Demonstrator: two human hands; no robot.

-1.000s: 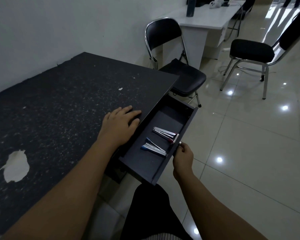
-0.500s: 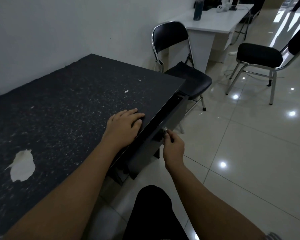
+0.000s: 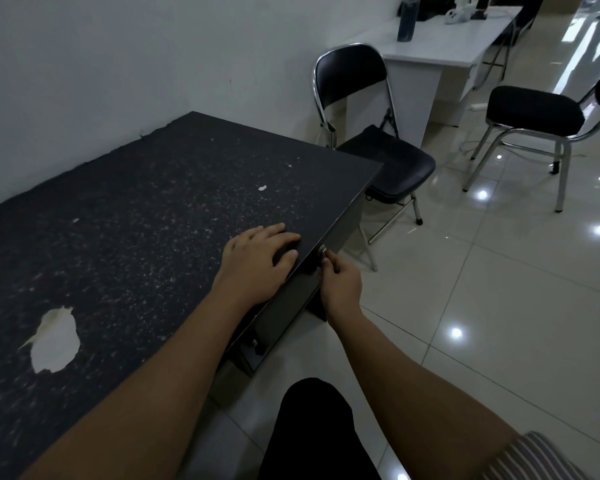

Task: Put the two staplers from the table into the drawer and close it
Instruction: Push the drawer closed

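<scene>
The drawer (image 3: pixel 291 306) sits flush under the edge of the dark speckled table (image 3: pixel 136 220), its grey front facing the floor side. My right hand (image 3: pixel 340 282) pinches the small metal drawer knob (image 3: pixel 323 251) with fingertips. My left hand (image 3: pixel 260 261) lies flat on the tabletop by the edge, just above the drawer, fingers spread and holding nothing. The two staplers are hidden; none lies on the table.
A white torn patch (image 3: pixel 54 341) marks the tabletop at near left. A black folding chair (image 3: pixel 371 133) stands just beyond the table's end. A second black chair (image 3: pixel 534 123) and a white desk (image 3: pixel 440 46) with a bottle stand further right. My dark-trousered leg (image 3: pixel 312 431) is below.
The drawer, open a second ago with both staplers inside, has been pushed in by my right hand on the knob and is now closed. My left hand stayed on the tabletop.
</scene>
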